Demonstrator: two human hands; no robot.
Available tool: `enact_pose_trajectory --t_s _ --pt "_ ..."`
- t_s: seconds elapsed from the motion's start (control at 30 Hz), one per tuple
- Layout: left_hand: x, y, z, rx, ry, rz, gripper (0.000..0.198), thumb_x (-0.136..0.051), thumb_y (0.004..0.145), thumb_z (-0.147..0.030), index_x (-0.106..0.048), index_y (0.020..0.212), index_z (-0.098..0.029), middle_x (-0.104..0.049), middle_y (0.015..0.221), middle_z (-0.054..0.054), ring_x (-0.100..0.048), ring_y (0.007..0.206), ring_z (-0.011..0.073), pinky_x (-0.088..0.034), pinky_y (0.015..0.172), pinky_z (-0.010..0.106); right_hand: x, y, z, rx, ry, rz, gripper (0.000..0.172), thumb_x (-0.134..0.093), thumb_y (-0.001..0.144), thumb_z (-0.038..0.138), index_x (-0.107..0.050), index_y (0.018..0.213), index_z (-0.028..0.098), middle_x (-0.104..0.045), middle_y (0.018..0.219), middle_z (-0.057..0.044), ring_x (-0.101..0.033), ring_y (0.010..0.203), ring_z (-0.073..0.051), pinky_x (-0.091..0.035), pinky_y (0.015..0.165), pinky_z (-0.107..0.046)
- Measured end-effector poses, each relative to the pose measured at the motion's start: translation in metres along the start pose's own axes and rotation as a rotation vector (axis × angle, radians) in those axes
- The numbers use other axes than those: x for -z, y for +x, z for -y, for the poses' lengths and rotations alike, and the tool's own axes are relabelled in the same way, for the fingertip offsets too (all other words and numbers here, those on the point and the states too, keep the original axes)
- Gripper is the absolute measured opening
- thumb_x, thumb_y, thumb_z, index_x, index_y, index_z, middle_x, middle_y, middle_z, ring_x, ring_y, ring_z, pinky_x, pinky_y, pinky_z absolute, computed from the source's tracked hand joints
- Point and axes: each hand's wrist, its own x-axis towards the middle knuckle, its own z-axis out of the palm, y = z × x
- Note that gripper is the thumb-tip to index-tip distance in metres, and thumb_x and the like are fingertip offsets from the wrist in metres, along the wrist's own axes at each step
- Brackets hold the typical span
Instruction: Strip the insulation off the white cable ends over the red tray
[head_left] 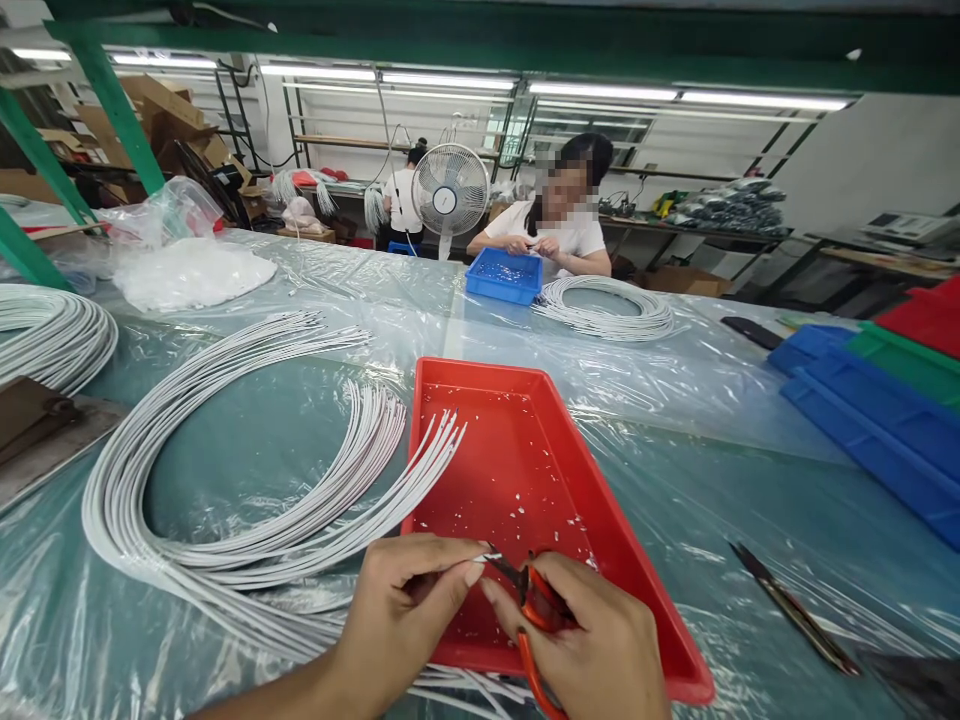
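No brand, label or writing can be read anywhere in the view; a face across the tabletop is blurred.

The left hand (pixel 409 600) pinches the end of a white cable (pixel 480 557) between thumb and forefinger, its grip closed on that cable; the cable end sits just over the near part of the red tray (pixel 525 400); where this one cable runs back under the hand is hard to follow. The right hand (pixel 600 650) is closed around orange-handled cutters (pixel 536 605), whose dark tips meet the cable end right beside the left fingertips; the lower handle is cut off by the bottom edge, and the hand hides most of the tool.

White scraps lie scattered inside the red tray; a large bundle of white cables (pixel 225 480) curves over the plastic-covered tabletop (pixel 712 520) to the left, some ends lying over the tray's left rim; another coil (pixel 45 335) is cut off at the left edge.

A thin dark tool (pixel 795 610) lies to the right, its kind unclear; blue trays (pixel 885 420) are stacked at the far right, partly out of frame. Opposite, a person in white works behind a blue bin (pixel 504 275) and a further coil (pixel 607 308); a white fan (pixel 450 192) stands behind.
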Motion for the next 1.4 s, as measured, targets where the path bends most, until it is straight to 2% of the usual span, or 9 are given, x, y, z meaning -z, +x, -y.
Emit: enact_pose_trajectory --t_s 0.27,0.43,0.53,0.97,1.27,1.4 --pt "0.0 0.003 -0.008 -0.001 -0.07 0.102 0.023 -0.049 0.086 -0.02 -0.071 0.081 -0.015 -0.07 0.073 0.003 -0.06 0.067 0.0131 -0.045 0.065 0.019 0.002 0.001 0.002 -0.013 -0.016 0.001 0.041 -0.054 0.079 0.045 -0.034 0.052 0.021 -0.033 0.048 0.006 -0.029 0.042 -0.009 -0.025 0.041 -0.021" --pt "-0.001 0.001 0.0 0.055 -0.061 0.048 0.021 -0.054 0.083 -0.025 -0.071 0.079 -0.013 -0.069 0.069 0.004 -0.057 0.062 0.0134 -0.045 0.059 0.02 0.002 0.001 0.006 -0.074 0.012 0.053 0.044 -0.053 0.077 0.048 -0.033 0.05 0.021 -0.031 0.046 0.006 -0.028 0.041 -0.008 -0.025 0.038 -0.019" --pt "0.0 0.001 0.001 0.037 -0.031 0.012 0.017 -0.058 0.08 -0.023 -0.072 0.079 -0.013 -0.07 0.071 0.005 -0.059 0.062 0.0138 -0.046 0.06 0.021 0.001 0.0 0.007 -0.088 0.022 0.06 0.044 -0.054 0.077 0.049 -0.033 0.05 0.02 -0.031 0.046 0.006 -0.027 0.042 -0.008 -0.024 0.038 -0.019" --pt "0.0 -0.002 0.004 -0.185 0.079 -0.116 0.015 -0.061 0.076 -0.009 -0.072 0.084 -0.016 -0.07 0.069 0.005 -0.061 0.06 0.0129 -0.048 0.057 0.021 0.0 -0.001 0.008 -0.078 0.025 0.049 0.044 -0.053 0.077 0.049 -0.034 0.05 0.021 -0.031 0.046 0.006 -0.027 0.042 -0.008 -0.026 0.038 -0.018" --pt "0.002 -0.003 0.009 -0.491 0.261 -0.14 0.026 -0.058 0.074 0.0 -0.068 0.093 -0.016 -0.071 0.076 0.006 -0.064 0.067 0.0139 -0.051 0.062 0.022 -0.004 -0.004 0.011 -0.171 0.081 0.097 0.045 -0.052 0.076 0.051 -0.026 0.053 0.022 -0.028 0.048 0.007 -0.027 0.043 -0.009 -0.025 0.039 -0.018" --pt "0.003 -0.002 0.009 -0.562 0.31 -0.138 0.028 -0.058 0.075 0.001 -0.066 0.097 -0.015 -0.071 0.075 0.007 -0.064 0.067 0.0142 -0.051 0.062 0.023 -0.006 -0.006 0.013 -0.226 0.101 0.114 0.046 -0.053 0.074 0.053 -0.024 0.055 0.022 -0.027 0.049 0.007 -0.026 0.045 -0.009 -0.025 0.04 -0.018"
